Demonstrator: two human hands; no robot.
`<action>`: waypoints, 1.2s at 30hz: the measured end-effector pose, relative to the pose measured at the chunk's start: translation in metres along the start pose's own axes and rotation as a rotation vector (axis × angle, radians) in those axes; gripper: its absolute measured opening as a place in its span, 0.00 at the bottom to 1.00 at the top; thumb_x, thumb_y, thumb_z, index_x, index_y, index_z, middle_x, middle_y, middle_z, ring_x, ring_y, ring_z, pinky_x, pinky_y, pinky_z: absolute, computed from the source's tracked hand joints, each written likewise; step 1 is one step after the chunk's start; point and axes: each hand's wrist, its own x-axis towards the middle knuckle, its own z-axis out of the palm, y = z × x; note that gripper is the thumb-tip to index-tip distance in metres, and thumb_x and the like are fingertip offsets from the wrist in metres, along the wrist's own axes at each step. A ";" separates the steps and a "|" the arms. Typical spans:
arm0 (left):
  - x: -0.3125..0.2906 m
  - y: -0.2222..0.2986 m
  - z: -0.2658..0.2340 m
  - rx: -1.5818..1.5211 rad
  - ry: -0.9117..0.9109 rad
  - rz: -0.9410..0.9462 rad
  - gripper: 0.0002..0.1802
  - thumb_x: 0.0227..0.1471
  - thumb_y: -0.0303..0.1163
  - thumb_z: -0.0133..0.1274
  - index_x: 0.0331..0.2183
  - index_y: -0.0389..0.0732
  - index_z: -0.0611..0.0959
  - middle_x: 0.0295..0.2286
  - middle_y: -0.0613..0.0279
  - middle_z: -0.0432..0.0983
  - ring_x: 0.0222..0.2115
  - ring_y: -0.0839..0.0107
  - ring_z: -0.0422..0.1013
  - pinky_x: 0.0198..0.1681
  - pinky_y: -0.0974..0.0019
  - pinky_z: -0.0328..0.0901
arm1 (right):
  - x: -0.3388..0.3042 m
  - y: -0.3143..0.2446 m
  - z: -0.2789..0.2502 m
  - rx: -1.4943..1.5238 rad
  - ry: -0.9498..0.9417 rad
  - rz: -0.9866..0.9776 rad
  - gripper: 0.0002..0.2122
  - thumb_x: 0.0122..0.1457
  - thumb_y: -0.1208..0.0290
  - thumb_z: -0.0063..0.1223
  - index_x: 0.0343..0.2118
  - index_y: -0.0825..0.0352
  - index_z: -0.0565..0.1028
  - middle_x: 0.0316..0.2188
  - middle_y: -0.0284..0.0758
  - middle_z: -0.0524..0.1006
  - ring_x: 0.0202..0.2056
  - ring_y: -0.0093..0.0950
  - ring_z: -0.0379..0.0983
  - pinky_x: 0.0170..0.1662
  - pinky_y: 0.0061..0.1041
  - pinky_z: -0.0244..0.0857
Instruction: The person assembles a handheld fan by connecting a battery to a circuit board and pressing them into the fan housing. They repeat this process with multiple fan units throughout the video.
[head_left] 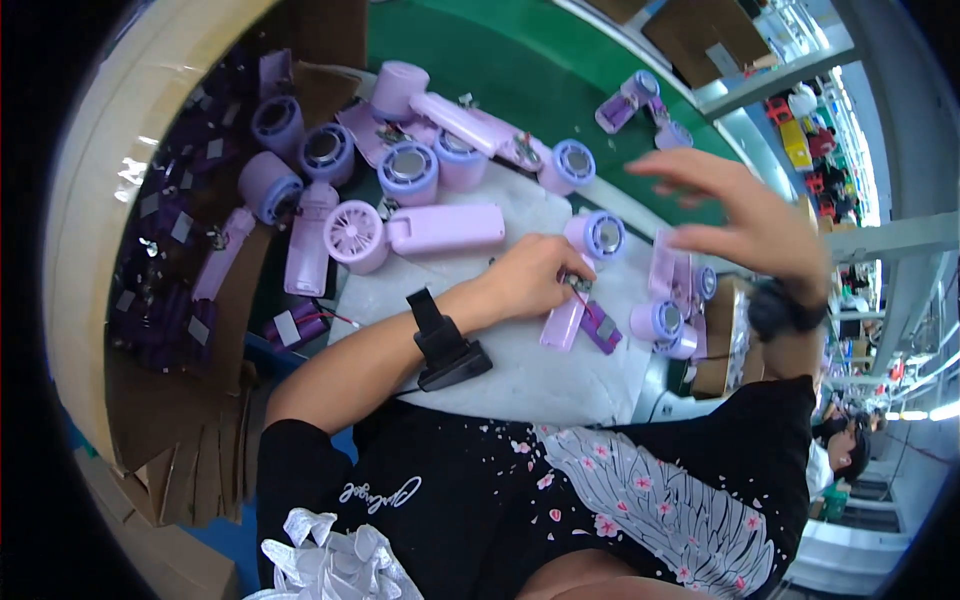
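L hand (530,275) pinching lilac fan (563,327) (R hand (745,212) raised, fingers apart).

I counted 2 bare hands, 1 left hand (530,275) and 1 right hand (735,205), and 2 black wristbands (452,362), 1 per wrist. There were about 14 lilac fan heads (596,237), though overlaps made that uncertain; 2 were on 1 green belt (480,40), and 1 showed its round grille (355,232). Outside the boxes were at least 2 dark purple packs (602,329). I made out at least 3 cardboard boxes (165,400), 1 grey mat (480,375) and at least 1 other person (847,452).
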 end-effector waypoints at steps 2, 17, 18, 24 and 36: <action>0.001 0.003 0.003 -0.022 -0.040 0.001 0.18 0.36 0.22 0.57 0.36 0.39 0.85 0.34 0.53 0.78 0.28 0.64 0.74 0.34 0.64 0.70 | -0.069 -0.046 -0.026 -0.128 -0.025 -0.078 0.30 0.49 0.73 0.62 0.57 0.67 0.66 0.52 0.40 0.70 0.45 0.33 0.75 0.44 0.30 0.70; 0.001 0.015 -0.018 0.080 -0.055 -0.094 0.19 0.41 0.21 0.55 0.40 0.42 0.85 0.40 0.53 0.77 0.29 0.68 0.74 0.35 0.69 0.70 | -0.063 -0.008 0.200 0.141 0.702 0.311 0.23 0.44 0.77 0.63 0.47 0.68 0.73 0.45 0.40 0.74 0.47 0.35 0.72 0.50 0.31 0.64; 0.001 0.017 -0.018 0.077 -0.053 -0.090 0.19 0.42 0.22 0.55 0.40 0.43 0.85 0.40 0.53 0.77 0.29 0.69 0.74 0.35 0.69 0.70 | -0.051 0.006 0.217 0.000 0.824 0.311 0.24 0.44 0.78 0.63 0.48 0.68 0.72 0.46 0.41 0.74 0.47 0.35 0.71 0.51 0.32 0.64; -0.001 0.020 -0.026 0.121 -0.060 -0.082 0.18 0.44 0.23 0.57 0.41 0.44 0.85 0.42 0.52 0.77 0.26 0.72 0.74 0.32 0.72 0.70 | -0.032 0.023 0.238 0.105 0.786 0.350 0.25 0.46 0.79 0.61 0.51 0.68 0.71 0.41 0.41 0.75 0.41 0.35 0.75 0.46 0.30 0.68; -0.003 0.024 -0.027 0.163 -0.053 -0.060 0.17 0.43 0.25 0.61 0.40 0.44 0.85 0.41 0.51 0.78 0.28 0.68 0.77 0.32 0.70 0.70 | -0.040 0.012 0.200 1.592 0.289 0.266 0.36 0.49 0.80 0.58 0.63 0.67 0.54 0.40 0.39 0.73 0.37 0.34 0.77 0.39 0.29 0.74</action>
